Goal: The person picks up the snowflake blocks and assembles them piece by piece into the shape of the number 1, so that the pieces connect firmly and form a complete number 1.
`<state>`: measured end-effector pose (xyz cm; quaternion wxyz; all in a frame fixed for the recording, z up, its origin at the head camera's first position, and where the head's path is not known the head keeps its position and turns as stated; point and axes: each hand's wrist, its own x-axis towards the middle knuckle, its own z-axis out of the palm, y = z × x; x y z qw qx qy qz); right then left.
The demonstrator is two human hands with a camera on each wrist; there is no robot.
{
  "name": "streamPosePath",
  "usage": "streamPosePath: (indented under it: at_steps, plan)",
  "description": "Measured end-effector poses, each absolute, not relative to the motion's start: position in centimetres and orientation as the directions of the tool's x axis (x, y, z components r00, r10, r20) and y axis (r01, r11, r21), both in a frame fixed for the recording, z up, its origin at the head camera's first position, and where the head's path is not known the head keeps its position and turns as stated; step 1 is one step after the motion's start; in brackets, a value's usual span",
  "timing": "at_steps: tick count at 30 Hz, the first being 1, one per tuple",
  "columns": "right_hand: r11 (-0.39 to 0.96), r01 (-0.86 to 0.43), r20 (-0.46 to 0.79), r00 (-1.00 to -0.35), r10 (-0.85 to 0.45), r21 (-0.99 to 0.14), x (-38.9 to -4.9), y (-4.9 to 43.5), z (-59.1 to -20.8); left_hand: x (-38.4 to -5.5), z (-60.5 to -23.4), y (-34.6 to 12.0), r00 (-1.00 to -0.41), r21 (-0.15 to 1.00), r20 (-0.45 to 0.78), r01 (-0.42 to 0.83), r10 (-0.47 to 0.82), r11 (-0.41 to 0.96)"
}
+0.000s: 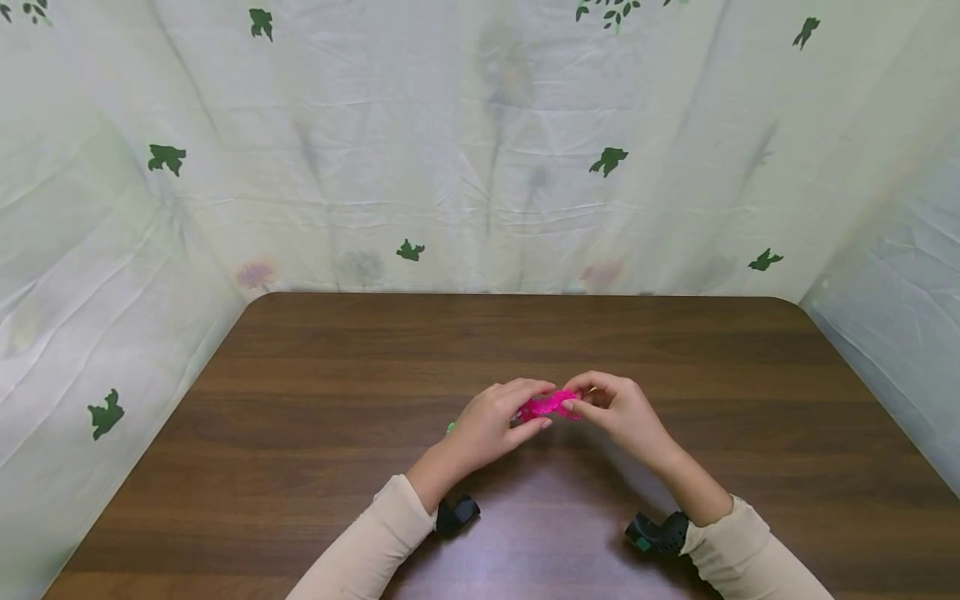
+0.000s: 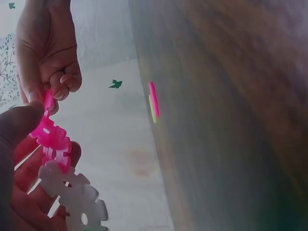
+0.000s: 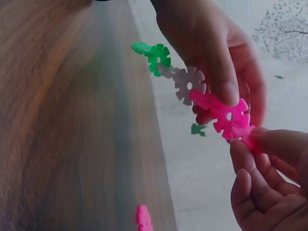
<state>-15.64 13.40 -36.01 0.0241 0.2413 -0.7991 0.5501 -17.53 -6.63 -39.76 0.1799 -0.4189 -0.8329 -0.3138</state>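
Note:
A chain of notched, flower-shaped plastic interlocking discs spans both hands, held above the table. My left hand (image 1: 487,425) holds it with the thumb on one side and fingers on the other, around the pink discs (image 1: 547,406). At the chain's other end, my right hand (image 1: 626,417) pinches the last pink disc (image 3: 245,134) between thumb and fingertips. In the right wrist view, whitish discs (image 3: 189,85) follow the pink ones, then green discs (image 3: 159,60) at the far end. From the head, my left hand hides most of the chain.
A brown wooden table (image 1: 337,450) lies under the hands. Loose pink (image 2: 154,98) and yellow (image 2: 153,113) pieces rest on it in the left wrist view. Dark wrist cameras (image 1: 457,515) sit at both cuffs. A pale curtain (image 1: 450,167) with green leaf shapes surrounds the table's far sides.

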Motion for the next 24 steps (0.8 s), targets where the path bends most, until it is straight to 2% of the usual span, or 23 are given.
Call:
streamPosePath:
  at_steps: [5, 13, 19, 24]
  plan:
    - [0.262, -0.373, 0.269, -0.894, -0.357, -0.890, -15.5, 13.1, -36.3, -17.4, -39.8, -6.4, -0.569, 0.346, 0.573, 0.821, 0.590, 0.454]
    - [0.177, -0.324, 0.250, -0.905, -0.344, -0.929, -16.2, 13.0, -38.6, -17.3, -39.9, -6.2, -0.588, 0.338, 0.590, 0.802, 0.553, 0.492]
    - [0.144, -0.296, 0.231, -0.907, -0.351, -0.944, -16.2, 13.0, -38.8, -17.3, -40.0, -6.3, -0.582, 0.325, 0.608, 0.803, 0.540, 0.500]
    - [0.155, -0.331, 0.257, -0.894, -0.368, -0.931, -16.6, 13.6, -38.6, -17.4, -40.1, -6.4, -0.581, 0.334, 0.624, 0.803, 0.523, 0.494]
